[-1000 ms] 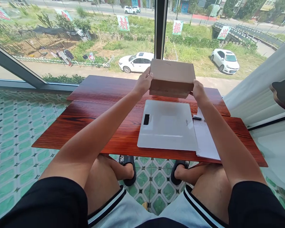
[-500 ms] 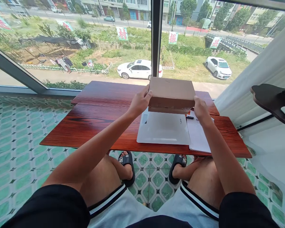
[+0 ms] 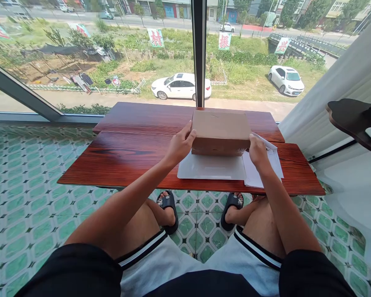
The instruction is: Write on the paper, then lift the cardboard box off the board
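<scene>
Cardboard: plain brown rectangular cardboard box (image 3: 221, 131), flat and shallow, matte surface, square edges. Long axis runs 3 to 9 o'clock, parallel to the near table edge; lid face up and tipped slightly toward the viewer, front wall facing 6 o'clock. Box sits over the far half of a white rounded-corner plastic board (image 3: 210, 168); whether its underside touches the board cannot be told.

Left hand (image 3: 179, 145) at the box's 9 o'clock end: thumb laid up along the end wall, fingers curled under the near corner, gripping the box. Forearm extended straight from 7 o'clock, elbow low over the knee.

Right hand (image 3: 259, 152) at the 3 o'clock end: fingers closed against the end wall and lower edge, gripping the box; wrist bent slightly inward, forearm coming from 5 o'clock.

White board lies flat on a red-brown wooden table (image 3: 126, 156) with strong dark grain, built of two planks at stepped heights. Sheets of white printed paper (image 3: 262, 169) lie at 3 o'clock of the board, partly under the right hand, one corner lifted.

Floor: green and white patterned tiles (image 3: 27, 185). Black sandals (image 3: 168, 204) on both feet beneath the table.
</scene>
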`<state>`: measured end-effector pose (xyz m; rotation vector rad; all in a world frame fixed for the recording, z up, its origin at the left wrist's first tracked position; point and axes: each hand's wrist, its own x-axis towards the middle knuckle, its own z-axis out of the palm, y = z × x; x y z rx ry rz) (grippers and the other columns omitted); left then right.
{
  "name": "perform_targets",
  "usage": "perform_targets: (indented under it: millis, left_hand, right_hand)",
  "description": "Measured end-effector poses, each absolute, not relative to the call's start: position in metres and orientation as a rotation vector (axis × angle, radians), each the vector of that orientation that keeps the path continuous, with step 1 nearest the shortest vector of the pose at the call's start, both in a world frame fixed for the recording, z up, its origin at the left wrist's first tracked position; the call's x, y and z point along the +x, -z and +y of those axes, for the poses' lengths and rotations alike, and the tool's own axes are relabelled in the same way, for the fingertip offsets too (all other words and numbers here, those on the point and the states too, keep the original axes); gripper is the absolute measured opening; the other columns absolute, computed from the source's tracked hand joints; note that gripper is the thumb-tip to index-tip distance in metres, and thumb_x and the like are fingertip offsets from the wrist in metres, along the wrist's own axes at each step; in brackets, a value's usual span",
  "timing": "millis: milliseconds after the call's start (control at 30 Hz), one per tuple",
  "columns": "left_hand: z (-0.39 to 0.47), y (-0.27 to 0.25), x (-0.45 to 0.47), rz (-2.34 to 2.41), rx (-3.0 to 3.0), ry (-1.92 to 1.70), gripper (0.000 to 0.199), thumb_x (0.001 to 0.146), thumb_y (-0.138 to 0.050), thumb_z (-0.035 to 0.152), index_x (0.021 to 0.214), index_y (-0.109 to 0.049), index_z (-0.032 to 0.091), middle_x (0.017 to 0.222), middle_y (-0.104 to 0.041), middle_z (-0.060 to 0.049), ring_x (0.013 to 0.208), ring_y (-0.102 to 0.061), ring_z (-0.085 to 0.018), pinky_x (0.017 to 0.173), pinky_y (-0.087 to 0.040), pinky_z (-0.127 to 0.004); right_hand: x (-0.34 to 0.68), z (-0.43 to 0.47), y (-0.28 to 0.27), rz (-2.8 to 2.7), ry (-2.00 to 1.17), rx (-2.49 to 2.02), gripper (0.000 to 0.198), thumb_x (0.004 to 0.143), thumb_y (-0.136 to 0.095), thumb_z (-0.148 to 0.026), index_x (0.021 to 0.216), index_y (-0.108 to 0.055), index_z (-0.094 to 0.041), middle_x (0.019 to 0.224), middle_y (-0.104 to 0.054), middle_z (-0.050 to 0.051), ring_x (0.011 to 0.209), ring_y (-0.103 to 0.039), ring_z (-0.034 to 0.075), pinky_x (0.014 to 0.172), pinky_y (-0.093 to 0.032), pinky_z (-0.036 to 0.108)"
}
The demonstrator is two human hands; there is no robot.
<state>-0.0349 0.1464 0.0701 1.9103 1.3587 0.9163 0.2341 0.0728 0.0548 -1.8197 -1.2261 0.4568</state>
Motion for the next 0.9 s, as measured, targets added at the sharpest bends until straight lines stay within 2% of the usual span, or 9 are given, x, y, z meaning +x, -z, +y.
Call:
perform_targets:
  millis: [100, 200, 300, 400, 500, 567, 633, 767, 900]
  left_hand:
    - [0.141, -0.066, -0.036, 1.351, 1.899, -0.908, 0.060, 0.098, -0.043, 0.044, 0.153, -0.042, 0.019, 0.147, -0.057, -0.009, 0.132, -0.057, -0.029, 0.112, -0.043, -0.043]
    - [0.137, -0.062, -0.037, 1.313, 1.906, -0.932, 0.062, 0.098, -0.042, 0.045, 0.153, -0.042, 0.017, 0.151, -0.053, -0.009, 0.138, -0.052, -0.029, 0.116, -0.040, -0.041]
    - [0.135, -0.059, -0.038, 1.283, 1.909, -0.958, 0.063, 0.098, -0.042, 0.045, 0.153, -0.042, 0.014, 0.150, -0.054, -0.011, 0.141, -0.049, -0.028, 0.118, -0.037, -0.039]
    - [0.136, -0.055, -0.041, 1.259, 1.886, -0.950, 0.065, 0.098, -0.042, 0.050, 0.154, -0.040, 0.018, 0.145, -0.059, -0.010, 0.132, -0.056, -0.027, 0.115, -0.041, -0.042]
    - [0.137, -0.050, -0.048, 1.232, 1.841, -0.935, 0.064, 0.098, -0.043, 0.054, 0.153, -0.041, 0.022, 0.147, -0.056, -0.009, 0.132, -0.056, -0.026, 0.116, -0.042, -0.044]
    - [0.137, -0.047, -0.055, 1.225, 1.792, -0.950, 0.062, 0.098, -0.041, 0.055, 0.152, -0.042, 0.023, 0.149, -0.054, -0.009, 0.136, -0.052, -0.026, 0.119, -0.039, -0.045]
    - [0.135, -0.043, -0.064, 1.238, 1.715, -0.970, 0.062, 0.099, -0.039, 0.054, 0.153, -0.039, 0.024, 0.152, -0.050, -0.011, 0.140, -0.048, -0.025, 0.121, -0.036, -0.046]
    - [0.127, -0.034, -0.077, 1.316, 1.434, -0.928, 0.065, 0.097, -0.039, 0.049, 0.157, -0.029, 0.024, 0.161, -0.036, -0.012, 0.146, -0.041, -0.024, 0.122, -0.036, -0.044]
    - [0.115, -0.030, -0.078, 1.312, 1.146, -0.911, 0.069, 0.093, -0.041, 0.046, 0.157, -0.025, 0.024, 0.159, -0.038, -0.012, 0.140, -0.050, -0.021, 0.114, -0.047, -0.036]
  right_hand:
    - [0.232, 0.066, -0.054, -1.210, -0.487, -1.826, 0.034, 0.099, -0.028, -0.039, 0.071, -0.037, -0.022, 0.071, -0.050, 0.002, 0.075, -0.045, 0.019, 0.072, -0.033, 0.033]
    - [0.229, 0.060, -0.056, -1.196, -0.474, -1.839, 0.034, 0.099, -0.028, -0.041, 0.072, -0.038, -0.022, 0.071, -0.050, 0.002, 0.075, -0.045, 0.019, 0.072, -0.034, 0.032]
    - [0.226, 0.056, -0.056, -1.206, -0.428, -1.850, 0.037, 0.098, -0.027, -0.045, 0.072, -0.041, -0.022, 0.075, -0.053, 0.004, 0.080, -0.049, 0.020, 0.077, -0.036, 0.033]
    - [0.227, 0.054, -0.051, -1.215, -0.420, -1.825, 0.046, 0.098, -0.028, -0.055, 0.076, -0.050, -0.021, 0.086, -0.061, 0.008, 0.091, -0.056, 0.023, 0.087, -0.041, 0.036]
    - [0.233, 0.051, -0.040, -1.174, -0.564, -1.693, 0.060, 0.096, -0.028, -0.069, 0.099, -0.064, -0.021, 0.112, -0.067, 0.011, 0.110, -0.059, 0.025, 0.097, -0.046, 0.038]
    - [0.237, 0.047, -0.032, -1.077, -0.693, -1.597, 0.068, 0.096, -0.025, -0.073, 0.122, -0.063, -0.023, 0.130, -0.064, 0.011, 0.122, -0.058, 0.025, 0.100, -0.049, 0.039]
    - [0.240, 0.042, -0.026, -0.954, -0.791, -1.565, 0.072, 0.096, -0.021, -0.073, 0.137, -0.056, -0.024, 0.140, -0.059, 0.010, 0.129, -0.056, 0.023, 0.104, -0.049, 0.039]
    - [0.241, 0.035, -0.016, -0.781, -0.980, -1.612, 0.076, 0.098, -0.016, -0.071, 0.148, -0.048, -0.023, 0.144, -0.056, 0.012, 0.133, -0.055, 0.020, 0.107, -0.049, 0.036]
    - [0.240, 0.034, -0.009, -0.764, -1.086, -1.612, 0.079, 0.097, -0.013, -0.074, 0.149, -0.048, -0.025, 0.138, -0.061, 0.011, 0.125, -0.060, 0.018, 0.103, -0.052, 0.032]
